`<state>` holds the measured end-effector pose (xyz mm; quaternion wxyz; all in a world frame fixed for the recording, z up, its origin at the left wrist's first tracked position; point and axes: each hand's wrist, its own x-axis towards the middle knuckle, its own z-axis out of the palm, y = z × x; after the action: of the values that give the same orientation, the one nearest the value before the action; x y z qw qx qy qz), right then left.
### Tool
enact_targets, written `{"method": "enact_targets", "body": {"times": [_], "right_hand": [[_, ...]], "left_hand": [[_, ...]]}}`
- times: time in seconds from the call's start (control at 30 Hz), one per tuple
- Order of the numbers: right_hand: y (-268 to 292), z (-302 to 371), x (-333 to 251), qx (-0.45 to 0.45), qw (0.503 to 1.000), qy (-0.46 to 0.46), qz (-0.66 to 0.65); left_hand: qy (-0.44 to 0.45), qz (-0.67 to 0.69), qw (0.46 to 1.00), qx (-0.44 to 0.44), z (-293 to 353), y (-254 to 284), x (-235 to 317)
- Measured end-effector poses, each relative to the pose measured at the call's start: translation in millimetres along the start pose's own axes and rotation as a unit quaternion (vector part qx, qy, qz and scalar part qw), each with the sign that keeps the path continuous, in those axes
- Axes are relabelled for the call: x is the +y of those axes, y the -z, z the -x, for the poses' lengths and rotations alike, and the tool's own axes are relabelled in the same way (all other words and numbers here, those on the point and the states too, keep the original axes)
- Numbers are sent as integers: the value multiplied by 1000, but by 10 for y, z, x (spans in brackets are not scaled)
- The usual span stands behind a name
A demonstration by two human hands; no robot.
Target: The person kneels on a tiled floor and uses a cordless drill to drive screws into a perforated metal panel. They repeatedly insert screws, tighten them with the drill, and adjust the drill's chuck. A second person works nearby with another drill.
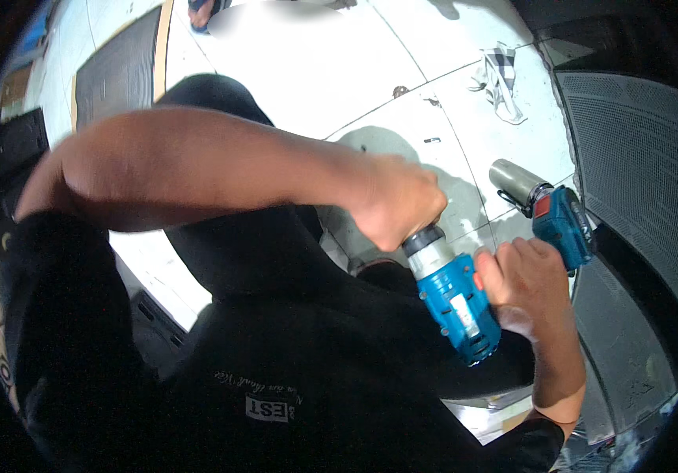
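My right hand [524, 284] is wrapped round the handle of a teal cordless drill [457, 307], its thumb close to the red part by the trigger. The drill is tilted, with its chuck end toward the upper left. My left hand [402, 201] is closed at the black chuck [423, 239] and hides its front end; I cannot tell whether a bit is in it. Below the handle shows a teal and black battery [566, 229]. Beside it lies a dull metal cylinder [520, 183], and whether the two touch is unclear.
A large grey perforated panel [631, 142] stands at the right. A striped cloth [501, 83] and small bits [431, 140] lie on the white tiled floor [339, 71]. A dark framed panel [122, 67] is at the far left, near black boxes [16, 146].
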<state>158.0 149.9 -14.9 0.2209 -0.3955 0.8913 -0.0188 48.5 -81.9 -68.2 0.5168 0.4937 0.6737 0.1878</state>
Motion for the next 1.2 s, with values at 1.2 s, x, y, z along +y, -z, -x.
{"method": "enact_targets", "body": {"times": [1.2], "right_hand": [[428, -64, 476, 494, 823, -280, -22]], "left_hand": [[-398, 601, 661, 206, -387, 1113, 657]]}}
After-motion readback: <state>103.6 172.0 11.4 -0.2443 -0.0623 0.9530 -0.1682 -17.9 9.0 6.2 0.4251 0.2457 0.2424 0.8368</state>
